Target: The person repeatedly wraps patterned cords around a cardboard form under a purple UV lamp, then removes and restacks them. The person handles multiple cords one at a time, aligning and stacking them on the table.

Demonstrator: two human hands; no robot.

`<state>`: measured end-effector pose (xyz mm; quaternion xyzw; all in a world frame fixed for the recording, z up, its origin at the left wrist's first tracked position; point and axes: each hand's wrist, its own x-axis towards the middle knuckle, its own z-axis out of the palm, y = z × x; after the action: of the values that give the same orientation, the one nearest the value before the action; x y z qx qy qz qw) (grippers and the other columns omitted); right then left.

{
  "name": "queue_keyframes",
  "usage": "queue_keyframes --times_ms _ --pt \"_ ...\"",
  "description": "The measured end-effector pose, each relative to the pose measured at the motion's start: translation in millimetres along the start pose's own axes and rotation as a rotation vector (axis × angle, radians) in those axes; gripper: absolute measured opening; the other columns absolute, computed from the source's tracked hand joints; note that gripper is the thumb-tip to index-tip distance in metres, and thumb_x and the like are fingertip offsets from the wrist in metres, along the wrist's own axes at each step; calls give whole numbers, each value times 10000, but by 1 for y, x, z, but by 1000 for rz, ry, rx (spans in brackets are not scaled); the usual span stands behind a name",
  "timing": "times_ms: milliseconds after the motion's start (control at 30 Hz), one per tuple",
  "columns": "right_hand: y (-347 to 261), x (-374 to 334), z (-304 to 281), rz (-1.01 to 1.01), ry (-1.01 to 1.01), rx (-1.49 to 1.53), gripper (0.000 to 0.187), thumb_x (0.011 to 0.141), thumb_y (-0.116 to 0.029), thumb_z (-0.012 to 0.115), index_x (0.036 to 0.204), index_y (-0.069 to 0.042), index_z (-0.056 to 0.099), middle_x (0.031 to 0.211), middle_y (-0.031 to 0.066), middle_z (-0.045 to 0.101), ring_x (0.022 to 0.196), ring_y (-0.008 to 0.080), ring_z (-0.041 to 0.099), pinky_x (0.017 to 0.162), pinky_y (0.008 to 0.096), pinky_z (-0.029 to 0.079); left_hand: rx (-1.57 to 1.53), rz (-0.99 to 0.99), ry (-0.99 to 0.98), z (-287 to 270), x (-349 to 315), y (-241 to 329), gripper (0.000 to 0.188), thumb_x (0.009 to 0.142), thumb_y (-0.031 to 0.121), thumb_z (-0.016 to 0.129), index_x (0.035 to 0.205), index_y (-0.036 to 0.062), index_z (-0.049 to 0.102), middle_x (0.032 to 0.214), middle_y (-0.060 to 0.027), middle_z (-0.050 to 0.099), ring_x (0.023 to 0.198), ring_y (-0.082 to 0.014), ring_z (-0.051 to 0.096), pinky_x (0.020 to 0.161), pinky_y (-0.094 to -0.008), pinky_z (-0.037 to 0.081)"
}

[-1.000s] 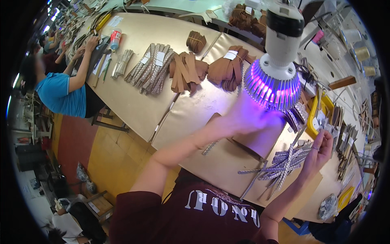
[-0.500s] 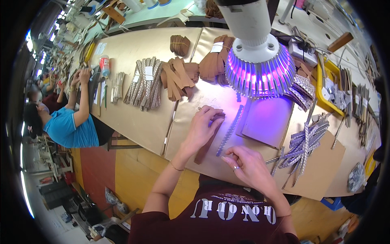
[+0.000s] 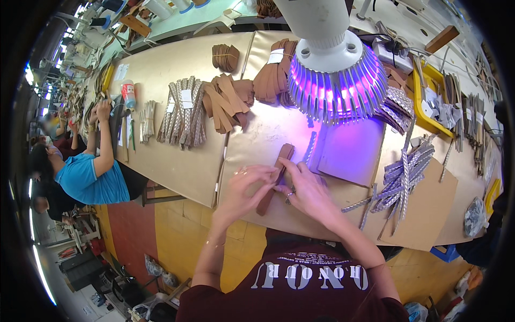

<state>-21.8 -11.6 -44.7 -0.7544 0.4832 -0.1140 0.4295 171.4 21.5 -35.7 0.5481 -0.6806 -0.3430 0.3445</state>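
Note:
A narrow brown leather strip (image 3: 286,155) lies slantwise on the table in front of me. My left hand (image 3: 247,189) reaches it from the left, fingers and thumb closed at its middle. From the other side my right hand (image 3: 307,189), with a ring on one finger, has its forefinger and thumb on the same strip; the fingertips of both hands almost meet there. Just beyond my right hand lies a braided grey strip (image 3: 310,146), its near end hidden by the hand. Right of it is a flat brown board (image 3: 351,150) under purple light.
A lamp (image 3: 338,80) with a finned head hangs low over the table. Bundles of brown strips (image 3: 228,102) and braided strips (image 3: 185,112) lie at the back left. Loose braided strips (image 3: 402,180) and a yellow tray (image 3: 429,102) are on the right. A person in blue (image 3: 94,174) works at left.
My right hand has moved left and forward, over the near part of the braided strip, to the brown strip. My left hand has slid down from the brown strip's far end towards its middle.

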Motion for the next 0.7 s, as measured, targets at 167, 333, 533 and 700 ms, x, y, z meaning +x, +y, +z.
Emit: queue_keyframes --times_ms 167,333,533,700 --pt "-8 1 -11 74 -187 -51 793 817 -373 752 1442 -88 357 1147 220 538 1017 417 586 858 497 475 -627 71 52 -72 -36 65 87 742 -63 690 810 -14 666 863 -206 724 736 -230 725 593 -245 510" --pt "-11 -26 -45 -403 -214 187 958 757 -399 811 1481 -48 292 1342 194 471 1146 358 573 976 436 446 -669 329 -113 -70 -16 96 93 719 -58 723 768 -22 652 826 -239 715 644 -213 716 566 -247 530" --pt "4 -82 -98 -320 -171 710 536 805 -238 810 1235 -12 582 1091 100 646 1053 236 625 929 363 483 -784 -152 96 -1 30 116 95 840 -58 690 909 -43 626 896 -169 709 865 -191 702 774 -246 556" --pt "24 -93 -129 143 212 862 172 882 -136 730 962 2 667 813 20 651 725 69 586 686 233 478 -964 -166 174 41 68 86 142 892 -16 671 1000 -37 581 913 -115 694 841 -126 677 720 -228 555"
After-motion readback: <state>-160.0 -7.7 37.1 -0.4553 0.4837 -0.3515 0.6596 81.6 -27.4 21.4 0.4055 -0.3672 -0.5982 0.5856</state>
